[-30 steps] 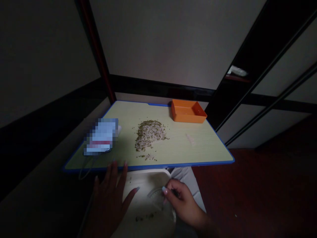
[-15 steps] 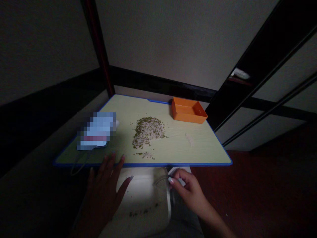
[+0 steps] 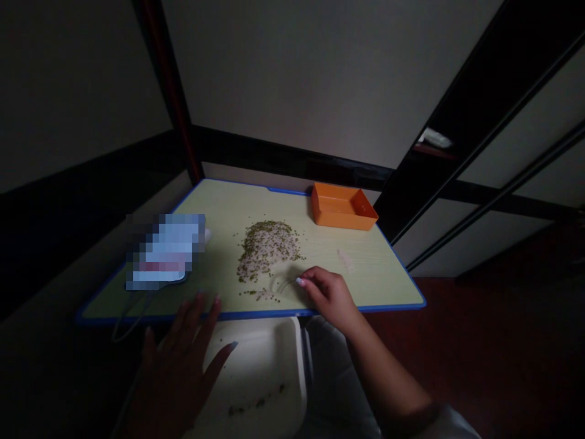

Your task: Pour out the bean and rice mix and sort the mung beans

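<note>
On the small table point(image 3: 219, 207) lies a pile of mixed grains point(image 3: 269, 247), green ones like mung beans among pale ones like rice. My right hand point(image 3: 326, 296) is closed in a pinch over the table's front part, just right of the pile. Between its thumb and fingers is a thin clear curved piece point(image 3: 284, 281), its exact kind unclear. A few loose grains point(image 3: 262, 295) lie close by it. My left hand point(image 3: 187, 353) is spread, fingers apart, over the left part of a white tray point(image 3: 301, 366) below the table's front edge. It holds nothing.
An orange box point(image 3: 345, 221) stands at the table's back right, with a small patch of pale grains point(image 3: 345, 260) in front of it. At the left lies a blurred-out device point(image 3: 164, 250) with a cord. Dark bits point(image 3: 260, 402) lie in the tray.
My right hand has moved up from above the tray's right edge to over the table, carrying the clear piece towards the pile. My left hand stays spread. The view has shifted slightly.
</note>
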### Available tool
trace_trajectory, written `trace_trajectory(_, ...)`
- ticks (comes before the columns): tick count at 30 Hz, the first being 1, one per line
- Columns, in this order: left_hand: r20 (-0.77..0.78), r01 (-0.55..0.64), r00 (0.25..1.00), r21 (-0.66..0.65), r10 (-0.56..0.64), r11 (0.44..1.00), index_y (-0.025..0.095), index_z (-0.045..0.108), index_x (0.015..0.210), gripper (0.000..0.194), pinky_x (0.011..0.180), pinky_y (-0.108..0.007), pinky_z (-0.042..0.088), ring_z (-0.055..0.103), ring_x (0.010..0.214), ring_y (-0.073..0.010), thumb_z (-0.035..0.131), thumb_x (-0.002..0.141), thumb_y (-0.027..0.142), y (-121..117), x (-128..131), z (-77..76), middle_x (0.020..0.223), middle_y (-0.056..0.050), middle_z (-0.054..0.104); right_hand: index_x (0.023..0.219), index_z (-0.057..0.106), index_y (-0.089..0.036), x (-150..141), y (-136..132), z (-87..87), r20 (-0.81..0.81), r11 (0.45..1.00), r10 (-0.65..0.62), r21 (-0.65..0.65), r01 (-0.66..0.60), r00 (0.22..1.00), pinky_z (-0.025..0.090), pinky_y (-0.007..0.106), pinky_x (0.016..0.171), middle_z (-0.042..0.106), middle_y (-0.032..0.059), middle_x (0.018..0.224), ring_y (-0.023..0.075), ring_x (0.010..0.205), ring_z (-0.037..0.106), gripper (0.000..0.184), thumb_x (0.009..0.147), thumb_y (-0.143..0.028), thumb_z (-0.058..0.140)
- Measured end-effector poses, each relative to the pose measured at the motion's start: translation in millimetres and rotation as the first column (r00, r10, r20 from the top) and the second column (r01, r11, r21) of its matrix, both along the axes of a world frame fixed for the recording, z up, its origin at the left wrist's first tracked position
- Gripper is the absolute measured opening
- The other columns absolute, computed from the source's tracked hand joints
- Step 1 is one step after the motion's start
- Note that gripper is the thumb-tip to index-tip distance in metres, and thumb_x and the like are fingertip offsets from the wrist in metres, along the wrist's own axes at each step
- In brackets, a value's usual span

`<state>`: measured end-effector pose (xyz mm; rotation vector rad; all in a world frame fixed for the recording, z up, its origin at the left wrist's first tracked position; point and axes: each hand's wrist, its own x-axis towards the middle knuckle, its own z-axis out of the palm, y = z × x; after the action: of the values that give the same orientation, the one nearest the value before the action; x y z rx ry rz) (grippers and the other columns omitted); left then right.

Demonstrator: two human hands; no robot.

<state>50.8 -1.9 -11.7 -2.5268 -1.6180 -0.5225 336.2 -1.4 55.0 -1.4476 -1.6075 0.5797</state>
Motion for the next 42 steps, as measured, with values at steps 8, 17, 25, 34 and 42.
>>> trace_trajectory(8,0.021,-0.003,1.000,-0.059,0.004,0.998,0.032,0.002,0.152,0.065,0.116,-0.074,0.019,0.020,0.152,-0.0347,0.027,0.094,0.047,-4.8,-2.2,4.8,0.166,-0.013,0.016,0.085,0.072,-0.020,-0.7,0.1,-11.4,-0.025,0.999,-0.022,0.048,0.023,0.999,0.044,0.026,0.063,0.072,0.0030,0.076,0.0151,0.067,0.062,0.020,0.092,-0.035,0.060)
trace_trajectory(17,0.076,-0.022,0.997,-0.111,0.030,0.994,0.034,0.004,0.152,0.062,0.116,-0.076,0.012,0.018,0.153,-0.0319,0.026,0.094,0.039,-9.4,0.5,12.7,0.166,-0.012,0.017,0.089,0.076,-0.022,-0.4,-0.7,-10.1,0.071,0.995,-0.053,0.085,0.047,0.996,0.047,0.032,0.074,0.078,0.0044,0.086,0.0183,0.075,0.068,0.016,0.091,-0.030,0.063)
trace_trajectory(25,0.045,-0.007,0.999,-0.103,0.012,0.995,0.034,0.001,0.152,0.064,0.114,-0.079,0.014,0.020,0.152,-0.0341,0.028,0.095,0.039,-9.8,-2.2,16.0,0.165,-0.014,0.017,0.091,0.077,-0.023,-0.7,-1.4,-8.3,0.098,0.994,-0.021,0.109,0.010,0.995,0.049,0.031,0.074,0.078,0.0042,0.087,0.0176,0.077,0.068,0.014,0.091,-0.027,0.063)
trace_trajectory(34,-0.007,-0.018,1.000,-0.106,0.017,0.994,0.028,-0.007,0.152,0.091,0.115,-0.079,0.010,0.013,0.153,-0.0392,0.041,0.083,0.066,-6.7,-2.0,6.4,0.166,-0.018,0.010,0.091,0.077,-0.023,-0.1,-1.2,-9.0,0.082,0.998,0.016,0.060,-0.021,0.997,0.049,0.031,0.073,0.078,0.0041,0.087,0.0175,0.078,0.067,0.015,0.090,-0.029,0.063)
trace_trajectory(42,0.002,-0.017,1.000,-0.114,0.018,0.993,0.025,-0.005,0.152,0.096,0.116,-0.077,0.005,0.011,0.153,-0.0401,0.045,0.081,0.065,-7.9,1.0,6.4,0.166,-0.018,0.005,0.086,0.075,-0.023,-2.9,-2.9,-7.8,0.163,0.998,0.002,0.065,-0.013,0.987,0.044,0.030,0.072,0.075,0.0031,0.080,0.0168,0.074,0.062,0.015,0.091,-0.030,0.062)
